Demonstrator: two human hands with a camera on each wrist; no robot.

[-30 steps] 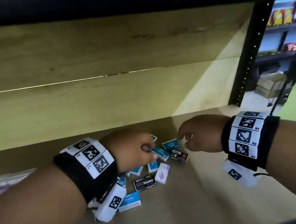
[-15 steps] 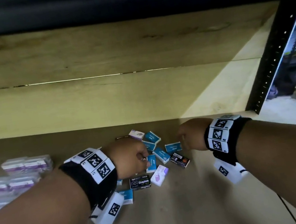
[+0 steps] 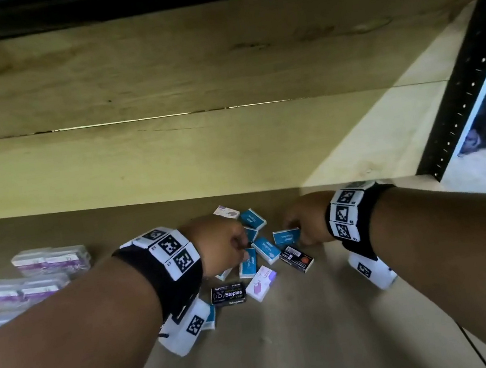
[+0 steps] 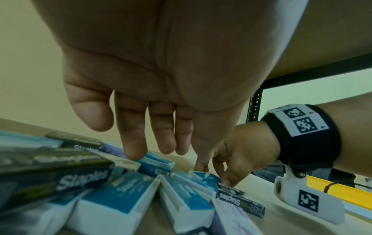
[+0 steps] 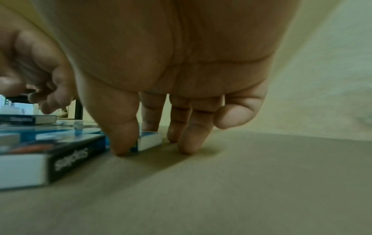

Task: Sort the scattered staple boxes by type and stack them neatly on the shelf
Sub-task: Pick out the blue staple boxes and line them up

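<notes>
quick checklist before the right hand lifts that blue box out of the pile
1. Right hand on the blue box: ok, thumb and a finger sit on opposite sides of it in the right wrist view.
2. Firm pinch: cannot tell, the contact is blurred.
3. Box free of neighbours: ok, it lies flat on the shelf, with nothing on top; the black box is close beside.
4. Left hand out of the way: ok, it is over other blue boxes in the pile and holds nothing.
5. Blue stack to put it on: not ok, only purple stacks are in view at the left.
</notes>
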